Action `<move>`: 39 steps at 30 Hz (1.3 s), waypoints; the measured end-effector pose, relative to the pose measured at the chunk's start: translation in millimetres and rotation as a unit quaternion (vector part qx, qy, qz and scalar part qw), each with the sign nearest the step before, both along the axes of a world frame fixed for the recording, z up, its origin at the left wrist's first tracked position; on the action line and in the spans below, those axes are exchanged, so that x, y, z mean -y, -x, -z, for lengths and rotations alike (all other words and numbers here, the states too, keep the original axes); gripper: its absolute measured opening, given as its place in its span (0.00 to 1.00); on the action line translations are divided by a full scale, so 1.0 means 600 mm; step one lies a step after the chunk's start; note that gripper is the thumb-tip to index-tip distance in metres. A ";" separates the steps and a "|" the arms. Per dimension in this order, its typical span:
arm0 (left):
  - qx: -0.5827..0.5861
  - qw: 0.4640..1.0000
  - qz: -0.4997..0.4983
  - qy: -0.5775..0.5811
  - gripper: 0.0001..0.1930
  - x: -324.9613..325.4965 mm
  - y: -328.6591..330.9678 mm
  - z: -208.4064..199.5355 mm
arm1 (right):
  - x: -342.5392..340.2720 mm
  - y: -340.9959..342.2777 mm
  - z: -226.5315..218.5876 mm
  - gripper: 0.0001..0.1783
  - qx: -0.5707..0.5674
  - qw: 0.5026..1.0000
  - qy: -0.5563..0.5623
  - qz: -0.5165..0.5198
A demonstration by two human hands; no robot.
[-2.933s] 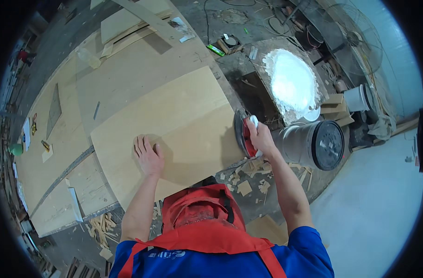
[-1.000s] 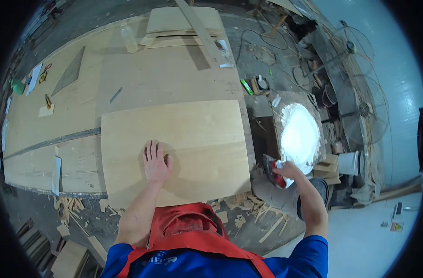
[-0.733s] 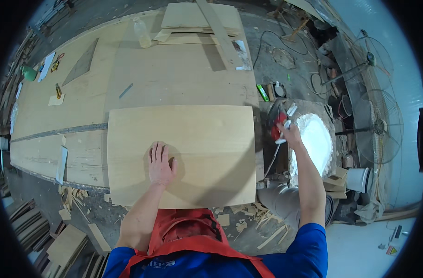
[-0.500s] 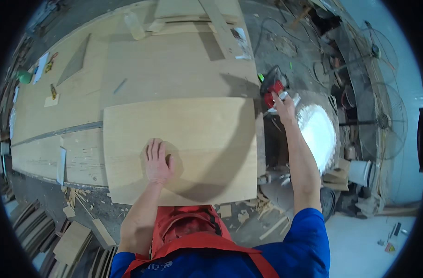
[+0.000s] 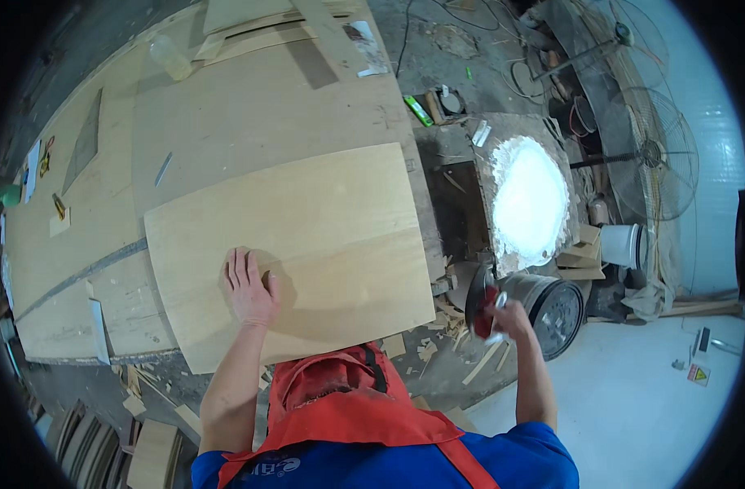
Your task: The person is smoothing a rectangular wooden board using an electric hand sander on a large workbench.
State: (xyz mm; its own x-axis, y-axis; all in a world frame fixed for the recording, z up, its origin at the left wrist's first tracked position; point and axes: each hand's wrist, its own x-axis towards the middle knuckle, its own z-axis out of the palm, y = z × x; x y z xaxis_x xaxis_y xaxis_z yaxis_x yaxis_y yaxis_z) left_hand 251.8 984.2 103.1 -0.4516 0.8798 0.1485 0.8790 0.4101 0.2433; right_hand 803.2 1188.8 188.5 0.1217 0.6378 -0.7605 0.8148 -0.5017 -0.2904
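Along the near edge of the workbench point(image 5: 266, 114), the board point(image 5: 348, 216) lies flat, probably for easy reach. The left hand point(image 5: 252, 293) presses on it, palm down, fingers apart and gripping nothing, seemingly to steady it. Past its right edge, the right hand point(image 5: 512, 319) is clasped around the red tool point(image 5: 487, 313), clear of the board, near the bucket point(image 5: 557, 316).

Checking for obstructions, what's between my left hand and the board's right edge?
Nothing: in the head view, the board is bare from your left hand to that edge.
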 end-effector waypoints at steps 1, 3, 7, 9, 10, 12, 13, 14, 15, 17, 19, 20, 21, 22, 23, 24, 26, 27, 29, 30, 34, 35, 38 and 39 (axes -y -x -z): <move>-0.002 1.000 0.006 -0.002 0.32 0.000 0.001 0.000 | 0.032 -0.024 0.013 0.16 0.010 0.999 0.034 0.041; -0.007 1.000 0.009 -0.002 0.32 -0.003 -0.003 0.001 | 0.087 -0.083 0.054 0.16 0.037 0.998 0.033 0.050; -0.023 1.000 0.020 0.007 0.32 -0.015 -0.011 0.012 | 0.126 -0.146 0.166 0.15 0.057 0.995 0.000 0.079; -0.040 0.999 0.022 0.016 0.32 -0.011 -0.006 0.011 | 0.097 -0.117 0.198 0.14 -0.055 0.989 -0.092 0.099; -0.047 0.998 0.014 0.024 0.32 -0.002 0.001 0.009 | 0.070 -0.072 0.208 0.14 -0.128 0.976 -0.144 0.102; -0.051 0.998 0.005 0.031 0.32 -0.005 -0.006 0.011 | 0.010 -0.037 0.236 0.14 -0.148 0.969 -0.190 0.059; -0.054 0.998 0.008 0.033 0.32 -0.009 -0.012 0.012 | -0.021 -0.021 0.250 0.15 -0.137 0.963 -0.224 0.054; -0.051 0.998 0.011 0.031 0.32 -0.011 -0.014 0.014 | -0.049 -0.002 0.271 0.15 -0.127 0.957 -0.256 0.050; -0.049 0.998 0.011 0.031 0.32 -0.010 -0.014 0.015 | -0.075 0.025 0.286 0.15 -0.162 0.942 -0.286 0.066; -0.053 0.998 0.006 0.033 0.32 -0.009 -0.014 0.016 | -0.131 0.064 0.314 0.15 -0.203 0.925 -0.310 0.083; -0.041 0.999 0.007 0.031 0.32 -0.011 -0.017 0.020 | -0.172 0.090 0.352 0.15 -0.197 0.918 -0.336 0.081; -0.037 0.999 0.006 0.031 0.32 -0.010 -0.018 0.020 | -0.181 0.098 0.372 0.15 -0.204 0.918 -0.330 0.079; -0.043 0.998 0.000 0.035 0.32 -0.009 -0.019 0.022 | -0.189 0.103 0.390 0.14 -0.234 0.904 -0.345 0.093; -0.045 0.999 0.007 0.028 0.32 -0.007 -0.016 0.020 | -0.198 0.114 0.405 0.12 -0.266 0.889 -0.357 0.106; -0.048 0.999 0.014 0.020 0.32 -0.005 -0.014 0.019 | -0.205 0.124 0.419 0.11 -0.298 0.872 -0.369 0.120; -0.050 0.998 0.020 0.012 0.32 -0.005 -0.012 0.018 | -0.207 0.124 0.427 0.11 -0.315 0.856 -0.395 0.111; -0.056 0.998 0.017 0.014 0.32 -0.001 -0.009 0.026 | -0.192 0.119 0.445 0.12 -0.332 0.861 -0.360 0.140; -0.050 0.998 0.026 0.001 0.32 -0.004 -0.009 0.026 | -0.188 0.108 0.451 0.13 -0.326 0.877 -0.307 0.174; -0.047 0.999 0.021 0.001 0.32 -0.008 -0.013 0.026 | -0.167 0.104 0.480 0.14 -0.299 0.873 -0.347 0.169; -0.039 0.999 0.024 -0.005 0.32 -0.010 -0.013 0.024 | -0.158 0.092 0.494 0.15 -0.290 0.876 -0.354 0.153; -0.025 1.000 -0.001 -0.004 0.30 -0.007 -0.015 0.019 | -0.158 0.070 0.508 0.18 -0.263 0.901 -0.324 0.116; -0.021 1.000 0.000 -0.010 0.30 -0.011 -0.016 0.017 | -0.156 0.070 0.497 0.19 -0.313 0.888 -0.312 0.130; -0.014 1.000 -0.006 -0.023 0.29 -0.006 -0.012 0.017 | -0.135 0.034 0.464 0.22 -0.238 0.927 -0.289 0.029; -0.014 1.000 -0.004 -0.023 0.29 -0.001 -0.007 0.017 | -0.116 0.039 0.437 0.24 -0.166 0.951 -0.261 0.010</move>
State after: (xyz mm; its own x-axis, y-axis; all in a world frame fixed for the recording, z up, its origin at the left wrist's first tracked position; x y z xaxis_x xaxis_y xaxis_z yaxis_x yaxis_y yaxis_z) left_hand 256.2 984.6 92.7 -0.4530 0.8686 0.2009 0.8829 0.4058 0.2364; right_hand 779.9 1258.5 -73.9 -0.0539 0.9391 -0.3395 0.6257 -0.2332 -0.7444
